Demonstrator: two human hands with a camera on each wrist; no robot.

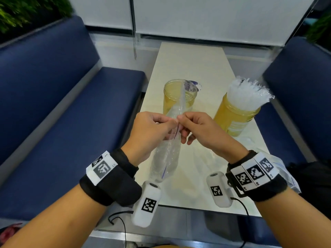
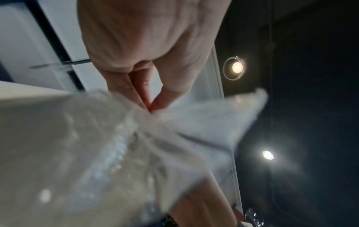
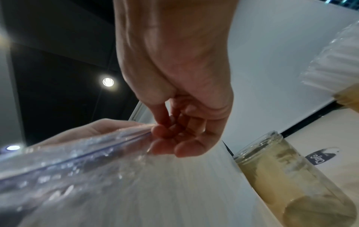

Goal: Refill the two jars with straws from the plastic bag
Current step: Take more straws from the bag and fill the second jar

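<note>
Straws (image 1: 250,92) already fill the right jar (image 1: 234,117), a white bundle fanning above its rim; the left jar (image 1: 179,97) stands near it on the table (image 1: 189,59) and looks empty, as far as we can tell through the plastic held in front of it. Between the two jars and us, a long clear bag (image 1: 166,158) hangs upright, its top edge reaching toward the left jar's mouth and its lower end near the table's front edge. We pinch that bag at its seam with both hands: our left hand (image 1: 150,129) squeezes the film between thumb and fingertips, and our right hand (image 1: 195,129) grips the opposite side just across from it, its lower fingers loosely curled. The two hands almost touch. The right wrist view shows a blue zip line running along the plastic toward our fingers (image 3: 165,133). More crumpled plastic (image 1: 250,142) lies on the table beside the right jar.

We judge that the bag is being pulled open. The risks follow from that: a sharp tug could split the thin film and spill its load across the table, and the bag's upper end, so close to the left jar, could knock it over. The slick plastic could also slip from either pinch.
</note>
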